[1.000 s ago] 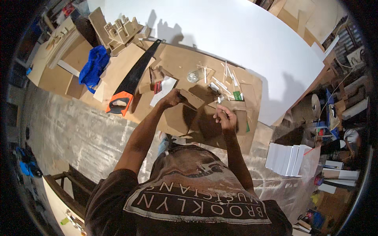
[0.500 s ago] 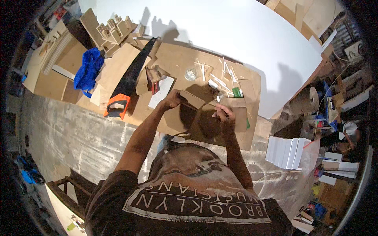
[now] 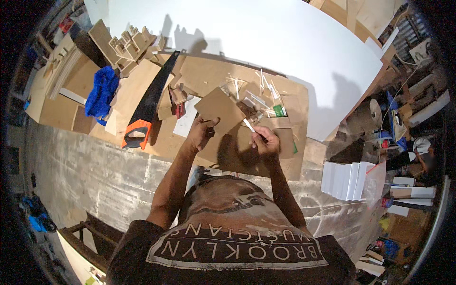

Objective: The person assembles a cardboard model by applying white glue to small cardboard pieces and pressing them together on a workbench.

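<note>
A thin, square brown board [image 3: 220, 110] is tilted up over the workbench, its near edge gripped in the fingers of my left hand [image 3: 203, 133]. My right hand [image 3: 264, 141] pinches a short white stick [image 3: 249, 125]. The stick's far end is close to the board's right edge; whether they touch, I cannot tell. Just beyond my right hand lie several thin white strips [image 3: 262, 100] and small wooden offcuts, with a green piece [image 3: 279, 110] among them. The board hides part of the bench behind it.
A handsaw [image 3: 151, 102] with an orange handle lies left of my hands, beside a blue cloth [image 3: 102, 95]. Slotted wooden pieces [image 3: 130, 46] stand at the far left. A large white sheet [image 3: 266, 42] spans the back. White panels [image 3: 346, 180] stand at right; another person [image 3: 422, 151] is beyond.
My left hand has turned the board up so its broad face now shows. The right hand has shifted slightly left and down, and the white stick now points toward the board's edge.
</note>
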